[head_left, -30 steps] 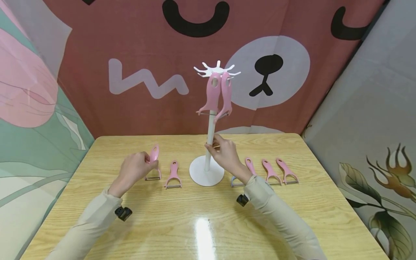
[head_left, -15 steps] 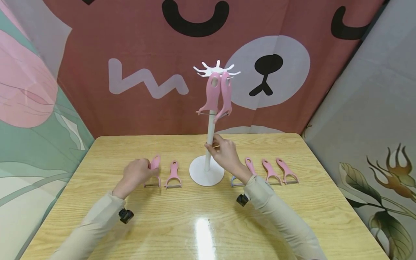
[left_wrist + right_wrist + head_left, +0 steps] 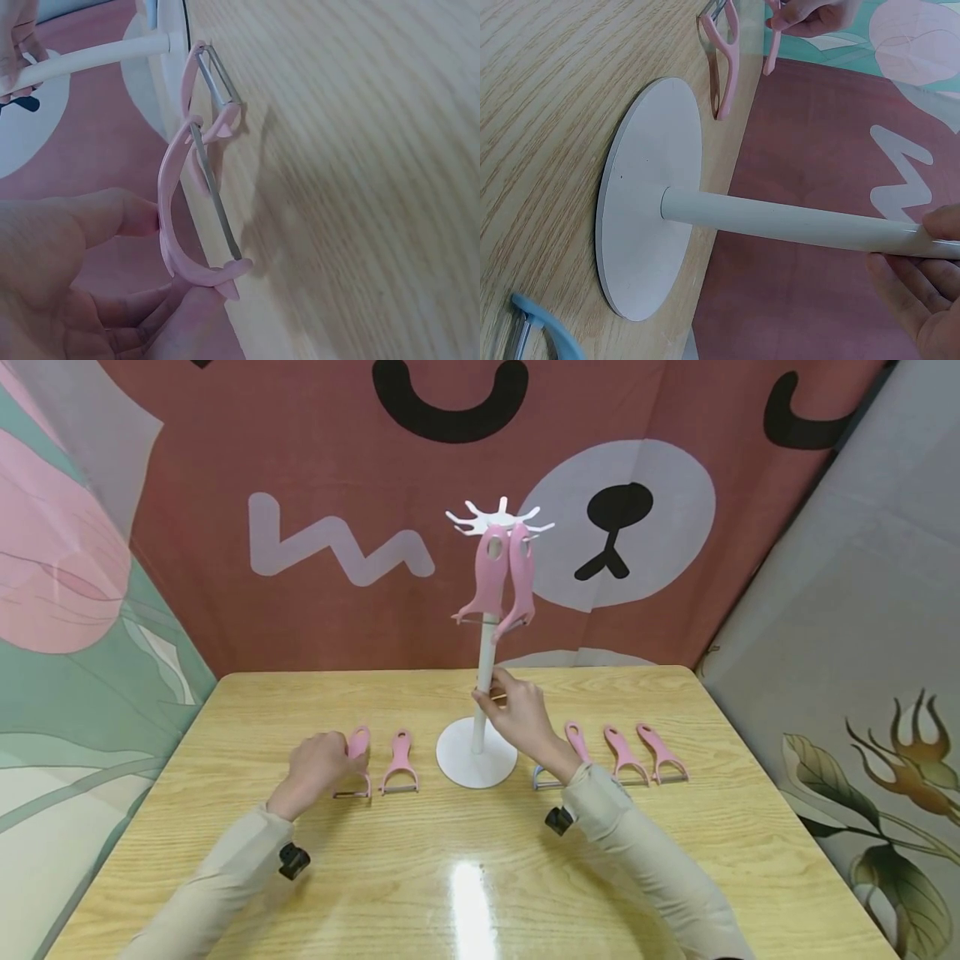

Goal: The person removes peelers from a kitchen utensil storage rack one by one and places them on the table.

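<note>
My left hand (image 3: 318,770) pinches a pink Y-shaped peeler (image 3: 359,742) just over the left part of the table. In the left wrist view, thumb and fingers hold the sides of that peeler, its metal blade towards the wood. Another pink peeler (image 3: 401,752) lies flat just to its right. My right hand (image 3: 523,717) grips the white pole (image 3: 487,652) of an upright stand with a round base (image 3: 459,768). At its top, two pink peelers (image 3: 491,568) hang from the white hooked crown (image 3: 498,520).
Right of the stand lie a pink peeler (image 3: 576,739) with a blue head, partly behind my right wrist, and two all-pink peelers (image 3: 656,743). The wooden table (image 3: 390,877) ends at a printed curtain (image 3: 360,635) behind.
My left hand has come down and towards me with the peeler, which is lower and closer to the table. My right hand stays on the pole.
</note>
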A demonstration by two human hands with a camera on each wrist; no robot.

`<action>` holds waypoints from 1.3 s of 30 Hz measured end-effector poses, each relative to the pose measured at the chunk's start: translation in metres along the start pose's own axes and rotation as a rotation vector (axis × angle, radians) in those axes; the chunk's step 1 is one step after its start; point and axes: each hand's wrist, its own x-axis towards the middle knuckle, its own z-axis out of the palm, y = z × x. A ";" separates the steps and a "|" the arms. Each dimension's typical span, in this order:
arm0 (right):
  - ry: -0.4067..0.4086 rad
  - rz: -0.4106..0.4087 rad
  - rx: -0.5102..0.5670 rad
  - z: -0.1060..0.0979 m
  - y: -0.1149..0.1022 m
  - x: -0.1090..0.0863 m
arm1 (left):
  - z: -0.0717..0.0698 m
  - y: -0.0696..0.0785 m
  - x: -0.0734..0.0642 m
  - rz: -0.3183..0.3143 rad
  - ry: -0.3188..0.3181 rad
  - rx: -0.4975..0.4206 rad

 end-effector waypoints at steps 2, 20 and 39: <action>0.001 0.001 0.001 0.000 0.000 0.000 | 0.001 -0.001 0.001 -0.001 0.000 -0.005; 0.001 0.002 0.002 0.000 0.000 0.001 | 0.012 -0.010 0.009 -0.009 0.022 0.022; 0.002 0.005 -0.011 0.001 0.001 0.000 | 0.016 -0.010 0.008 -0.026 0.000 0.037</action>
